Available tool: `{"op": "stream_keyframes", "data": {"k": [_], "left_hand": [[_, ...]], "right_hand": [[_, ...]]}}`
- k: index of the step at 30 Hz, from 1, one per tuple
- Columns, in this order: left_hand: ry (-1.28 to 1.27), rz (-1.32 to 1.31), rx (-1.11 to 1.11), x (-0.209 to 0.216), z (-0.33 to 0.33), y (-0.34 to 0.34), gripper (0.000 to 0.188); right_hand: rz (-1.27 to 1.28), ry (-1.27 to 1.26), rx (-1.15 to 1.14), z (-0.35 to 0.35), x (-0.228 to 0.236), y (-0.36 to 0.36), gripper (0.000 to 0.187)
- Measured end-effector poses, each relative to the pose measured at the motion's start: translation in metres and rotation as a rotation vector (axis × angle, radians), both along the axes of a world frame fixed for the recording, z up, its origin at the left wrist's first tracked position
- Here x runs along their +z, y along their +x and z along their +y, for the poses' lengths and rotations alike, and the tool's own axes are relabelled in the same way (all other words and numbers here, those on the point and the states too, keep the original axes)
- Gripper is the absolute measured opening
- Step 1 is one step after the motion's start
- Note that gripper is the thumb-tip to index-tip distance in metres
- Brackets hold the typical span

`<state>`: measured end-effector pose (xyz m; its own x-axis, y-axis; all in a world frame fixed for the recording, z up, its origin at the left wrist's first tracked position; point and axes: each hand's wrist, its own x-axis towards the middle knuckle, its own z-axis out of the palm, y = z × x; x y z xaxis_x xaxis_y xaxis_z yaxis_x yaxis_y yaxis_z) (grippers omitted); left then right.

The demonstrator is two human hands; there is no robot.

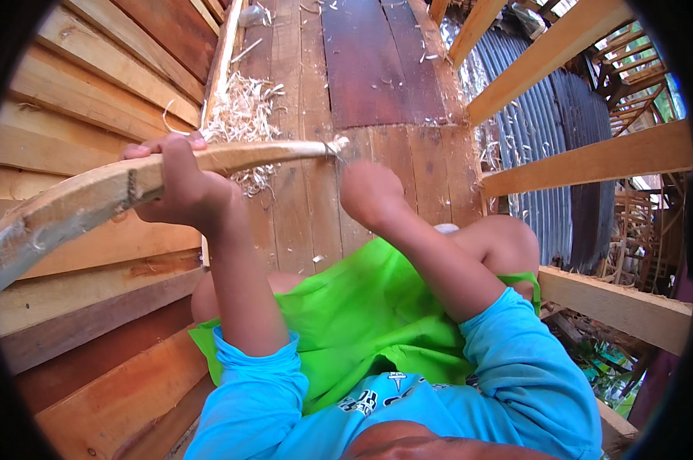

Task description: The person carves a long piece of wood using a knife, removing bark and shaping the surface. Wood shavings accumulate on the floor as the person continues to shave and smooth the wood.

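A long, curved wooden stave [231,156] runs from the left rim to the middle of the view, thick at the left and thin at its tip. My left hand [182,175] is wrapped round its middle part. Something pale, like a curl of shaving or a bit of cord, sits at the tip [336,146]. Just right of the tip, my right hand [371,193] is closed in a fist with its back toward me. A thin dark line shows between fist and tip. What the fist holds is hidden.
Wood shavings [243,115] lie heaped on the plank floor [289,230] beside the board wall [93,146] on the left. A wooden railing [584,162] stands on the right, with corrugated metal sheets [542,130] beyond it. Bright green cloth [362,307] covers my lap.
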<state>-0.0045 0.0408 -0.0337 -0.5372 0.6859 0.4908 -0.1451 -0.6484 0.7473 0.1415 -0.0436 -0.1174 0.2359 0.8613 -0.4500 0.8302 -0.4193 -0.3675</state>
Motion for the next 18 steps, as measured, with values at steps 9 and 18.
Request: {"op": "stream_keyframes", "data": {"k": [9, 18], "left_hand": [[0.043, 0.037, -0.099, 0.003, -0.007, 0.010, 0.024], [0.044, 0.000, -0.095, 0.004, 0.001, 0.009, 0.027]], "right_hand": [[0.000, -0.047, -0.029, 0.006, -0.032, 0.007, 0.023], [0.033, -0.091, -0.006, 0.017, -0.064, 0.029, 0.026]]}}
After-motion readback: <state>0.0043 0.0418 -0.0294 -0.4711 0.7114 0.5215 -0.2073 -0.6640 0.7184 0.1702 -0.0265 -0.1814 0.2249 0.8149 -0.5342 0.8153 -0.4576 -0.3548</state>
